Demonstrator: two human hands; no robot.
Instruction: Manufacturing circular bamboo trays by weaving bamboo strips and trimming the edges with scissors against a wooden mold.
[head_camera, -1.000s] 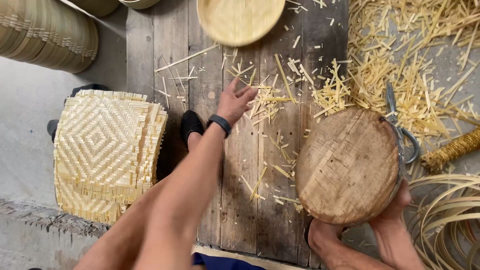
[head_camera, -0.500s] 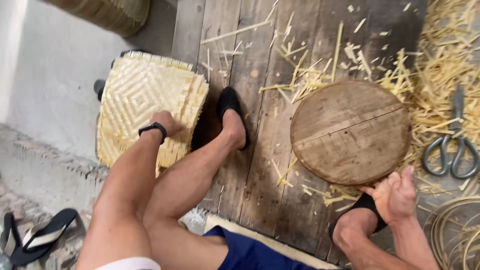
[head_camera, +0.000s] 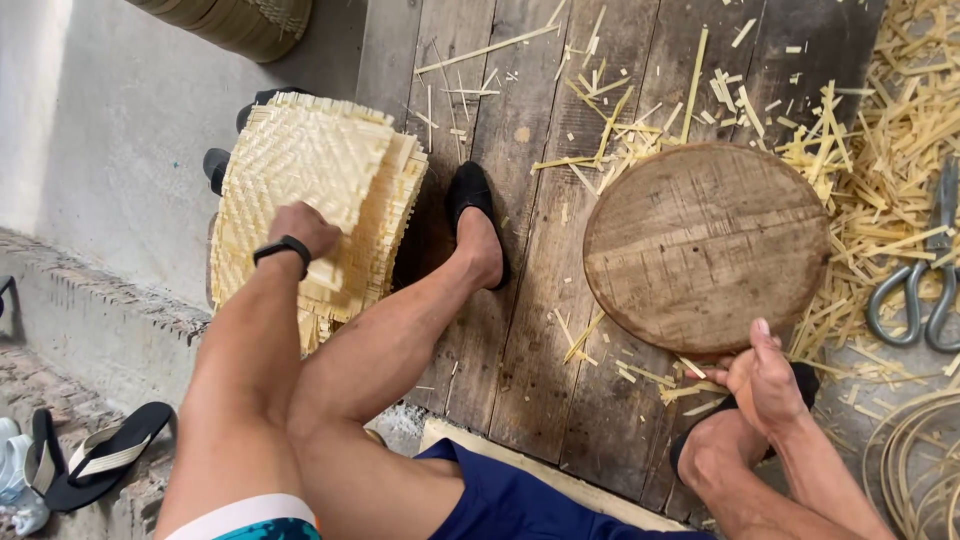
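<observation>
My left hand (head_camera: 303, 228) grips top woven bamboo mat (head_camera: 300, 160), lifting its edge off mat stack (head_camera: 385, 245). My right hand (head_camera: 768, 378) rests at rim of round wooden board (head_camera: 705, 245). Shears (head_camera: 925, 275) lie right among bamboo strips (head_camera: 890, 130).

We look steeply down from our own head, close over our knees, onto the plank floor (head_camera: 520, 330).

1. A weathered plank floor (head_camera: 520, 330) is seen.
2. A round wooden board (head_camera: 705, 245) is laid on it.
3. Bamboo offcuts (head_camera: 880, 170), scissors (head_camera: 920, 275) and stacked woven mats (head_camera: 320, 200) are spread around.
</observation>
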